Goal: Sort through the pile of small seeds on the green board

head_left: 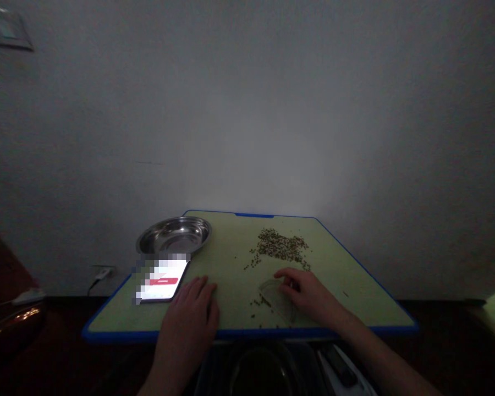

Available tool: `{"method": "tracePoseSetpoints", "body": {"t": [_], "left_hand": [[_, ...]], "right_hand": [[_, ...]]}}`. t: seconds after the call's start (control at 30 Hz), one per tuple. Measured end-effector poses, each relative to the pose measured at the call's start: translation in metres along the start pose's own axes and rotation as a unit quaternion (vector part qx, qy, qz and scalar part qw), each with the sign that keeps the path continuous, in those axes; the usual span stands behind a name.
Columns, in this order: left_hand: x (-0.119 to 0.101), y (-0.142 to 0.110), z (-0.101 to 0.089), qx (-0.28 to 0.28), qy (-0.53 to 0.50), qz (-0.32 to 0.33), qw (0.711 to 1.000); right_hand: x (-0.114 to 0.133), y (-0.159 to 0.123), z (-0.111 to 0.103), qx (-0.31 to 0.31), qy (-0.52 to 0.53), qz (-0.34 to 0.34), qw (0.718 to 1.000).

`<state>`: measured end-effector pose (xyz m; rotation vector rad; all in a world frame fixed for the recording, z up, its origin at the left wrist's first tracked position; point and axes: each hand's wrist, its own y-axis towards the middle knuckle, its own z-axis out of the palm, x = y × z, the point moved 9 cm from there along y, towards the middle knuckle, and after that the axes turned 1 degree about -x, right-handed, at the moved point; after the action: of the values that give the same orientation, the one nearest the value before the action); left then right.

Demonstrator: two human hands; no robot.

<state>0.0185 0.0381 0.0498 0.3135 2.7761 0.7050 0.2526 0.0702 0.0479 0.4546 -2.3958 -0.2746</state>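
My left hand lies flat near the table's front edge, fingers stretched out beside a lit phone. With fingers bent, my right hand grips what looks like a thin, clear plastic piece; its full shape is hard to make out. A few small, dark, seed-like grains lie along the left side of that piece. Beyond my right hand, a larger loose heap of the same grains spreads across the table.
A shiny metal bowl stands behind the phone at the table's left edge. The pale green table has a blue rim and sits close to a grey wall. A plug is in a wall socket at left.
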Motion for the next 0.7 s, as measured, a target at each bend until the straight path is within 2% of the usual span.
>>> {"method": "tracePoseSetpoints", "body": {"t": [0.2,0.27,0.33,0.43,0.53,0.7], "left_hand": [[0.001,-0.001,0.001,0.003,0.000,-0.008,1.000],[0.000,0.000,0.002,0.008,0.006,-0.009,1.000],[0.000,0.000,0.002,0.008,0.012,-0.007,1.000],[0.000,0.000,0.002,0.006,0.018,-0.001,1.000],[0.000,-0.001,0.003,0.008,0.020,0.004,1.000],[-0.001,-0.003,0.003,0.008,0.007,0.000,1.000]], "right_hand": [[0.028,0.025,-0.016,-0.030,-0.005,-0.033,0.999],[0.046,0.030,-0.017,-0.042,-0.041,-0.071,0.996],[0.066,0.031,-0.009,-0.037,-0.086,-0.125,0.988],[0.089,0.020,0.014,0.002,-0.152,-0.209,0.966],[0.094,-0.001,0.031,0.036,-0.212,-0.257,0.942],[0.086,-0.041,0.028,0.035,-0.221,-0.283,0.933]]}}
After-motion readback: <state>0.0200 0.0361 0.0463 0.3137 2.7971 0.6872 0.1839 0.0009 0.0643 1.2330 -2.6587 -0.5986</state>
